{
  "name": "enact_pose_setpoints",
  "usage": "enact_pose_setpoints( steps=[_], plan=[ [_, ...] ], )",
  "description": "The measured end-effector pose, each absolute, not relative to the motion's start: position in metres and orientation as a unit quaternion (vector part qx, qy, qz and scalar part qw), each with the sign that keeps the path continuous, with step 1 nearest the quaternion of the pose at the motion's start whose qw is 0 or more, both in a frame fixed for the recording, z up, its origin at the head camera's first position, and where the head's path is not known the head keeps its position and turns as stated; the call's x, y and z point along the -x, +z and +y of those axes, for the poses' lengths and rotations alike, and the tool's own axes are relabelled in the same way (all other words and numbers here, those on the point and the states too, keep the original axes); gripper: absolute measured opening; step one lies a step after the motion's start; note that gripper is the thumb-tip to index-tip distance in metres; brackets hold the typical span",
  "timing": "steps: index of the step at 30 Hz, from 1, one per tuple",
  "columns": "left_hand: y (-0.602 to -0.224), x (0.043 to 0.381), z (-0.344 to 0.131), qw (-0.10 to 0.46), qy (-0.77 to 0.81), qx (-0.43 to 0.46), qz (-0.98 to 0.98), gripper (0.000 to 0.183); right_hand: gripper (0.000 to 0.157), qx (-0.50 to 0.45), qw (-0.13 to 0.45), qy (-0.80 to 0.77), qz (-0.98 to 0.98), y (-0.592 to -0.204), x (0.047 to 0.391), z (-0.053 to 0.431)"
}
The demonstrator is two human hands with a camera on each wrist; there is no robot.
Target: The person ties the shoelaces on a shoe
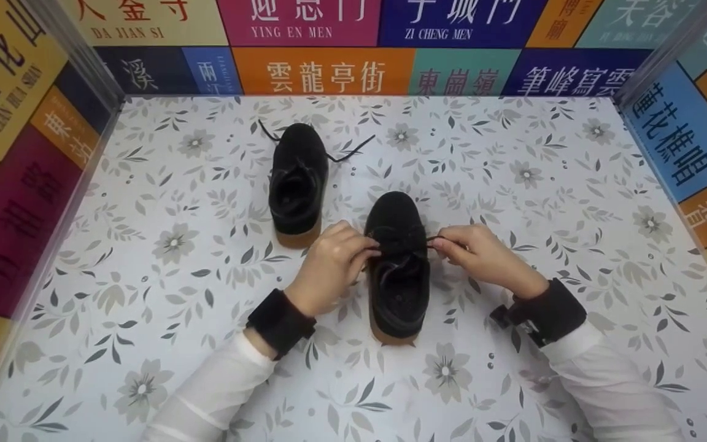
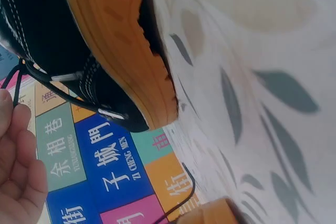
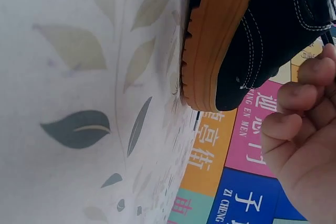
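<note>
A black lace-up shoe [image 1: 395, 212] with a tan sole stands on the patterned table between both hands, toe pointing away. On its left side, the left hand [image 1: 334, 264] pinches a black shoelace [image 2: 17, 85] between thumb and forefinger; the lace shows taut in the left wrist view. At the opposite side, my right hand [image 1: 482, 252] pinches a lace end [image 1: 434, 239] drawn out sideways from the shoe. Silver-tipped lace hangs along the shoe's side [image 2: 89, 85] in the left wrist view. The right wrist view shows the right hand's curled fingers [image 3: 294, 98] beside the shoe.
A second black shoe [image 1: 298, 153] stands farther back and left, its laces [image 1: 353, 150] spread loose to both sides. Panels with colourful lettering [image 1: 323, 70] wall the table [image 1: 544, 215] at the back and sides. Both wrists wear black bands [image 1: 280, 322].
</note>
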State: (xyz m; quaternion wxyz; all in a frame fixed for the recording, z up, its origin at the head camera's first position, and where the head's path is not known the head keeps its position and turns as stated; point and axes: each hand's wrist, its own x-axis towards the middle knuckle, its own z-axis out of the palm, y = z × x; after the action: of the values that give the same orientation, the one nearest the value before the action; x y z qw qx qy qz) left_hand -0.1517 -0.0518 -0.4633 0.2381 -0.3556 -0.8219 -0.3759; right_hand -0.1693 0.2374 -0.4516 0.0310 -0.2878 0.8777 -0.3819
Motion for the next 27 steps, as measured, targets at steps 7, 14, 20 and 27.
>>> enact_pose_setpoints(
  steps=[7, 14, 20, 27],
  plan=[
    [-0.471, 0.153, -0.059, 0.263, -0.362, 0.351, -0.822, 0.006, 0.036, 0.303, 0.003, -0.406, 0.862, -0.455, 0.167, 0.243],
    [-0.473, 0.156, -0.065, 0.287, -0.321, 0.372, -0.822, 0.007, 0.035, 0.308, 0.009, -0.414, 0.856, -0.456, 0.166, 0.247],
    [-0.474, 0.158, -0.069, 0.300, -0.276, 0.382, -0.830, 0.009, 0.033, 0.311, 0.032, -0.410, 0.857, -0.458, 0.167, 0.249],
    [-0.476, 0.160, -0.071, 0.319, -0.254, 0.393, -0.824, 0.009, 0.033, 0.310, 0.042, -0.407, 0.859, -0.459, 0.167, 0.251]
  ],
)
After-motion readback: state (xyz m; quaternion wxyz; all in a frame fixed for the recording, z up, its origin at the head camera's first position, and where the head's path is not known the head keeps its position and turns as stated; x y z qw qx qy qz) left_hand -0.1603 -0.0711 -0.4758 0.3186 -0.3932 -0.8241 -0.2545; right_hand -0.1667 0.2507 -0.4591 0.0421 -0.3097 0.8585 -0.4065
